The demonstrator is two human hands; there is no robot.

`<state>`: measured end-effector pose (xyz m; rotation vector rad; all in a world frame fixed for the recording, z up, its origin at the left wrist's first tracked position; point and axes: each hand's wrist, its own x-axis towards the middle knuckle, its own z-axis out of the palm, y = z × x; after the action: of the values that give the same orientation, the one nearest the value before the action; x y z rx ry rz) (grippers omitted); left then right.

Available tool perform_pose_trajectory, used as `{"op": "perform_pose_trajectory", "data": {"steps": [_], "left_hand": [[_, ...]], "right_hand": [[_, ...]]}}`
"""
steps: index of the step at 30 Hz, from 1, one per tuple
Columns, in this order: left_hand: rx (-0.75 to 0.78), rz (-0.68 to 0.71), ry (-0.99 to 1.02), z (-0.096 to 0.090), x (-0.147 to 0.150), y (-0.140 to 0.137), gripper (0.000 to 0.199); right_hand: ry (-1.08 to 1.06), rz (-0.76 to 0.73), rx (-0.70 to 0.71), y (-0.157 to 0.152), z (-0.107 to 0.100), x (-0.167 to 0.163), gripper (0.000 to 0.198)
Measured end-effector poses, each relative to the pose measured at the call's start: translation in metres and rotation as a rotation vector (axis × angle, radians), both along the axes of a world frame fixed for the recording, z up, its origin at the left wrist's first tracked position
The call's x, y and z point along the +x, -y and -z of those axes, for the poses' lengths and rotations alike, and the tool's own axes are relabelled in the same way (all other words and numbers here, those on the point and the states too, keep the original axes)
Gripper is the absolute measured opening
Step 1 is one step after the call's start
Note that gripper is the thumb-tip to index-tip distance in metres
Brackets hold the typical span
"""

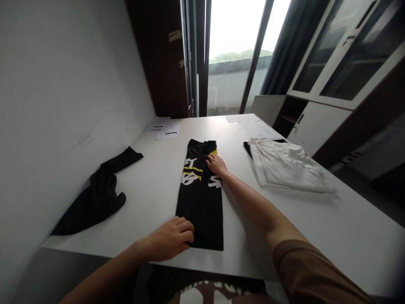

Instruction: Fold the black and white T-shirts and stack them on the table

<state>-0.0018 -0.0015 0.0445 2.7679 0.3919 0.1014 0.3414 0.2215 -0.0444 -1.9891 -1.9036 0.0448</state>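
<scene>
A black T-shirt (202, 211) with white lettering and yellow stripes lies folded into a long, narrow strip on the white table (152, 181). My left hand (177, 236) is at its near left corner, fingers curled on the edge of the cloth; the fingertips are partly hidden. Farther up, my right hand (217, 164) rests on the shirt's right side near the collar end. Its fingers lie flat on the fabric beside a yellow patch.
To the left, a crumpled black garment (101, 194) lies against the wall. White folded clothes (287, 166) are stacked on the right, with black cloth showing beneath. Paper sheets (167, 128) lie at the far end. Cabinets (319, 122) stand beyond the table's right side.
</scene>
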Motion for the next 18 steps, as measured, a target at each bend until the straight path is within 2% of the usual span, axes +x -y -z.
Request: {"op": "perform_pose_trajectory", "data": {"steps": [3, 6, 9, 14, 18], "left_hand": [[-0.021, -0.117, 0.083, -0.004, -0.020, -0.012, 0.049], [-0.048, -0.248, 0.126, -0.003, -0.042, -0.032, 0.055], [-0.059, -0.274, 0.105, 0.009, -0.056, -0.051, 0.065], [-0.060, -0.316, 0.115, 0.039, -0.052, -0.069, 0.076], [-0.073, -0.333, 0.121, 0.042, -0.046, -0.078, 0.074]], "right_hand": [[-0.010, -0.084, 0.064, 0.030, -0.003, 0.002, 0.049], [-0.001, -0.208, 0.103, 0.071, -0.004, 0.010, 0.046], [0.000, -0.316, 0.057, 0.110, -0.002, 0.022, 0.045], [0.001, -0.504, -0.004, 0.159, -0.007, 0.033, 0.051], [0.010, -0.716, -0.033, 0.193, -0.023, 0.019, 0.066]]}}
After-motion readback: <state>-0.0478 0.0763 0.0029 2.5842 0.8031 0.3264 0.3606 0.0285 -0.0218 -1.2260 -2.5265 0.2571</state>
